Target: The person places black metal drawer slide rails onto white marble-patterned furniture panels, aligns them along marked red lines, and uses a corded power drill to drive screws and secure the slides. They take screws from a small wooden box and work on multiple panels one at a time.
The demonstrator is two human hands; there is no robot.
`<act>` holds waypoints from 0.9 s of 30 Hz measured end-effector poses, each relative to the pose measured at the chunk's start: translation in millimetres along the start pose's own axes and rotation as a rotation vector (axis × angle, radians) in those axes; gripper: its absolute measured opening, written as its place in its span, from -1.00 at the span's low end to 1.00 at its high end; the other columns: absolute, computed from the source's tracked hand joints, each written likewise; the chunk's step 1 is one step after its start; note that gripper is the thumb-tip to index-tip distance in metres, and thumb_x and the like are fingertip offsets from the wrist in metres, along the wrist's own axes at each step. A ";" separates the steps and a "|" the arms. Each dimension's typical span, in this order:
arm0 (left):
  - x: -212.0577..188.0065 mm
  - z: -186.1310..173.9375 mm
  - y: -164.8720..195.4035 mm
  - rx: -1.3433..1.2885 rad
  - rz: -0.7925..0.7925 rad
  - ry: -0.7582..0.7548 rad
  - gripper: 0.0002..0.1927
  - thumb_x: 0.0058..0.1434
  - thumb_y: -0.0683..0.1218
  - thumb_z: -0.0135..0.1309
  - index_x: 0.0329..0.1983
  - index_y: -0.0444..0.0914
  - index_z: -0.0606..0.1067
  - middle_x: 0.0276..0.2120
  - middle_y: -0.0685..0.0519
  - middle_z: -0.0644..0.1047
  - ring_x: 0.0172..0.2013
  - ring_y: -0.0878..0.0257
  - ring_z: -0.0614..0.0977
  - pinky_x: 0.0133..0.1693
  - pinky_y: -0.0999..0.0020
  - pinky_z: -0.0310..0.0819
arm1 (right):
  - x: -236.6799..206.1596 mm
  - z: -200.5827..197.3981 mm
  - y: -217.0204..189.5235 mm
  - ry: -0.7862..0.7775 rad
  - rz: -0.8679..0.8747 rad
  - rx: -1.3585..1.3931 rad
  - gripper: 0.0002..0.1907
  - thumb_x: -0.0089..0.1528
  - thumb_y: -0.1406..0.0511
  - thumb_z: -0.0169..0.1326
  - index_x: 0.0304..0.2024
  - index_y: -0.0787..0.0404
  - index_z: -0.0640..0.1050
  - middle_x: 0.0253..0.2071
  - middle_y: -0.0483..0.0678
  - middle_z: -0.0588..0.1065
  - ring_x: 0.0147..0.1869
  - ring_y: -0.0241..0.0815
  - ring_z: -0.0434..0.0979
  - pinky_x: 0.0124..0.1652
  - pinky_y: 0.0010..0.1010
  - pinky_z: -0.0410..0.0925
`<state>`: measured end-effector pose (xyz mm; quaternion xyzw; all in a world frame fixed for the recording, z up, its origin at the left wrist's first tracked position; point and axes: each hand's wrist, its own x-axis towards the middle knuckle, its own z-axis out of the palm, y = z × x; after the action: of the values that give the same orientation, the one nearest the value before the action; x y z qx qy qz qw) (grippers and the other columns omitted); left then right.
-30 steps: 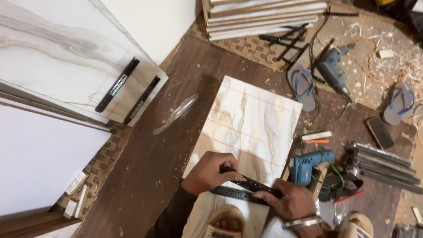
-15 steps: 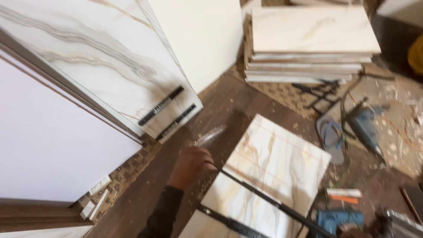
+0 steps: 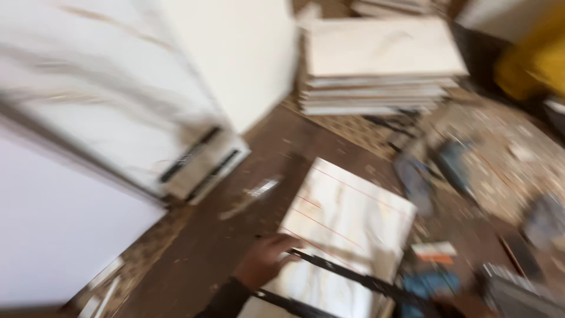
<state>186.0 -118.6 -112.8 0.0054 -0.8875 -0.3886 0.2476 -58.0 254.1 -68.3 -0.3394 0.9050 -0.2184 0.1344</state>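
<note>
Marble-look tile (image 3: pixel 347 235) lay flat on the dark floor board (image 3: pixel 235 235), red guide lines drawn across its face. Black metal square (image 3: pixel 347 277) rested across the tile's near end. Left hand (image 3: pixel 265 265) sat on the tile's left edge with fingers spread over the square's arm, pressing it down rather than clenched; a second earlier both hands were on the square nearer the body. Right hand has since dropped out of view, so its grip can't be told. Camera swung up and left, frame badly blurred. Judged: the square was being repositioned on the tile, one-handed now.

Counts: one tile being worked, one square, one stack of tiles (image 3: pixel 382 65) at top, at least two big slabs (image 3: pixel 106 118) leaning at left, two black markers (image 3: pixel 200 159) on the slab edge, blue drill (image 3: pixel 453 168) at right, second blue tool (image 3: pixel 429 285) near the tile's corner. Sandals too smeared to count.
</note>
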 end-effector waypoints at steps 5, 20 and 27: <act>-4.7 12.8 -3.3 0.048 -0.064 -0.106 -0.88 0.14 -0.16 0.22 -0.36 -0.30 0.52 -0.30 0.01 0.59 -0.27 0.04 0.63 -0.24 0.17 0.52 | -23.6 -5.1 -3.9 0.024 0.061 -0.058 -0.54 -0.16 0.20 0.50 -0.20 0.07 0.73 -0.43 -0.03 0.64 -0.41 -0.05 0.67 -0.37 -0.21 0.47; 4.6 118.0 70.9 0.027 -0.121 -0.356 -0.89 0.12 -0.33 0.03 -0.33 -0.27 0.48 -0.32 -0.03 0.51 -0.27 0.01 0.50 -0.17 0.09 0.35 | -31.3 32.0 -59.3 -0.318 0.151 0.002 -0.63 -0.05 0.11 0.45 -0.26 0.04 0.64 -0.31 -0.06 0.56 -0.21 -0.01 0.60 -0.10 -0.15 0.41; 27.6 93.6 63.5 0.065 -0.096 -0.263 -0.90 0.20 -0.25 0.10 -0.20 -0.29 0.51 -0.25 -0.05 0.49 -0.20 -0.02 0.51 -0.15 0.10 0.34 | -39.8 7.1 -4.9 -0.053 0.119 0.065 -0.56 -0.10 0.18 0.44 -0.16 0.10 0.70 -0.27 -0.02 0.68 -0.24 -0.09 0.70 -0.20 -0.26 0.52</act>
<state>131.9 -15.6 -110.7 0.0048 -0.9232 -0.3682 0.1100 -23.4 275.4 -68.3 -0.2863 0.9121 -0.2301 0.1819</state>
